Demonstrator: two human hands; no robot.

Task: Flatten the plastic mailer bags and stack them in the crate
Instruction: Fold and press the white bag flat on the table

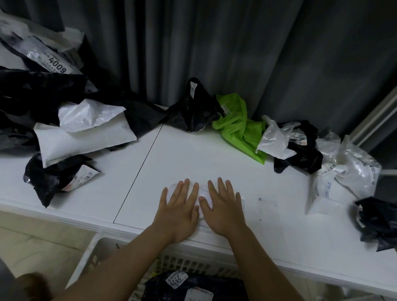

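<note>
A small white mailer bag (203, 191) lies on the white table (216, 160) near its front edge. My left hand (180, 210) and my right hand (224, 209) lie side by side on it, palms down with fingers straight, pressing it flat. Most of the bag is hidden under them. Below the table edge stands a white lattice crate (94, 257). Inside it lies a flat black mailer bag (199, 300) with white labels.
A big heap of black and white mailers (47, 111) fills the left of the table. Along the back lie a black bag (192, 109), a green bag (240, 128) and mixed white and black bags (293, 147). More white (344, 173) and black bags (388, 223) sit at the right edge.
</note>
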